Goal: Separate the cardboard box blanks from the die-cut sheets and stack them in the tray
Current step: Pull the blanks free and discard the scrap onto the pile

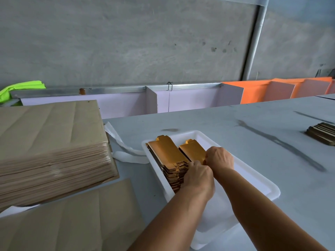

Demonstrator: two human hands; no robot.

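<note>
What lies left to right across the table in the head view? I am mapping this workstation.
Stack of die-cut sheets → white strip → gold blanks in the white tray, both hands on them → small gold stack at the right edge.

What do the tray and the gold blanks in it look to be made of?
Tray: probably plastic, white and slightly translucent, with a smooth moulded rim. Gold blanks: thin card with a shiny metallic gold face, likely foil-laminated; stacked die-cut edges show.
</note>
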